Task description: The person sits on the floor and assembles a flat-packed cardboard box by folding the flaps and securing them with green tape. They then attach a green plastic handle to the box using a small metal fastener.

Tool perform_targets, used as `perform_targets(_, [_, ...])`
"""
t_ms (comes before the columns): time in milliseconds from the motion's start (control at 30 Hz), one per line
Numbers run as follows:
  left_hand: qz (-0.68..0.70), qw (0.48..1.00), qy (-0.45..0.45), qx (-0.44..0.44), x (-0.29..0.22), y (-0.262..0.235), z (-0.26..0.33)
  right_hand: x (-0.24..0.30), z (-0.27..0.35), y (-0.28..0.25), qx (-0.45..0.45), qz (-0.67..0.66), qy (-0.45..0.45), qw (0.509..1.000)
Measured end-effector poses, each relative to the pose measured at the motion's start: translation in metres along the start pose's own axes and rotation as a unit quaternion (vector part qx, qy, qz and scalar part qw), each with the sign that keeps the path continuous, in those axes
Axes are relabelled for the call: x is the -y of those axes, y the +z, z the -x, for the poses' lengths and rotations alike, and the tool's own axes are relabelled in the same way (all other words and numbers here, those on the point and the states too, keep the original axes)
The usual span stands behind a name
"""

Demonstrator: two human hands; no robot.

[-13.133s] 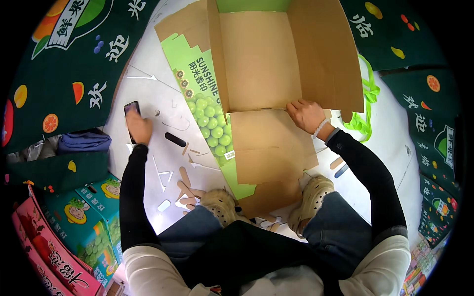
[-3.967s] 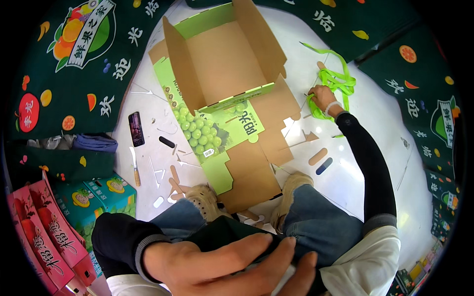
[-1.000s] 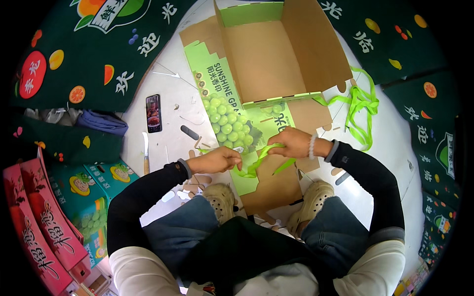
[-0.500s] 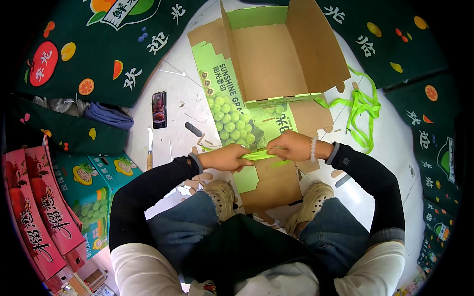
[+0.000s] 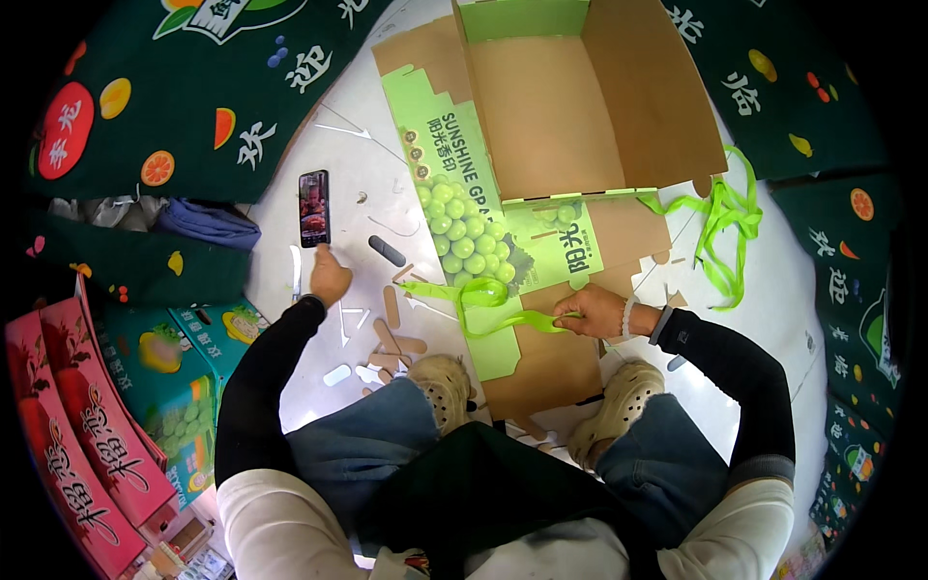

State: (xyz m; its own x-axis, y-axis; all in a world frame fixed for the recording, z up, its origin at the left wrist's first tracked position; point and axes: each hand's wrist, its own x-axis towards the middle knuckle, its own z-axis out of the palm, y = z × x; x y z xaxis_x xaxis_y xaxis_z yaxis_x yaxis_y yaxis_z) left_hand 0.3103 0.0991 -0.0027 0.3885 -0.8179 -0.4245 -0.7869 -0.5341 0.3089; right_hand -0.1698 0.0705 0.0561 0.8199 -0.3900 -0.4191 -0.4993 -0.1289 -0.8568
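My right hand is closed on a bright green ribbon, pinching it just above the flattened cardboard. From the fingers the ribbon runs left into a loose loop lying over the green printed panel. My left hand has one finger stretched to the lower edge of a smartphone with a lit screen; the other fingers look curled, and nothing shows in them. Beside that hand lies a knife, its blade visible and its handle hidden by my arm.
An open cardboard box stands on the flattened grape-printed carton. More green ribbon lies tangled to the right. Cardboard scraps litter the white floor. Dark green printed cloths hang around, and red boxes stand at the left.
My left hand has let go of the ribbon and moved left to the phone. The right hand still holds the ribbon, slightly lower and further right. The view has shifted a little.
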Motion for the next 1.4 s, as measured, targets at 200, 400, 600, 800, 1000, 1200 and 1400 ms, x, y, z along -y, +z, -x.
perform_targets(200, [0.028,0.996,-0.07,0.039,0.026,-0.012,-0.049,0.007,-0.002,0.003,-0.009,-0.021,0.085,0.996])
perform_targets(400, [-0.011,0.988,0.101,-0.115,0.011,-0.021,-0.085,0.007,-0.005,0.012,-0.035,-0.036,0.104,0.993])
perform_targets(600, [0.095,0.949,0.295,-0.063,-0.088,0.033,-0.03,0.001,-0.025,0.023,-0.13,0.026,-0.036,0.99])
perform_targets(800, [0.237,0.833,0.354,0.354,-0.199,0.041,0.105,0.039,-0.048,0.015,-0.148,-0.037,-0.051,0.987])
perform_targets(1000, [0.176,0.858,0.32,0.36,-0.21,0.045,0.11,0.045,-0.039,-0.001,-0.184,-0.043,-0.053,0.981])
perform_targets(1200, [0.182,0.823,0.244,0.48,-0.207,0.02,0.111,0.045,-0.024,-0.015,-0.152,-0.207,0.019,0.966])
perform_targets(1400, [0.3,0.804,0.231,0.458,-0.228,0.024,0.133,0.058,-0.031,-0.005,-0.156,-0.095,-0.126,0.975])
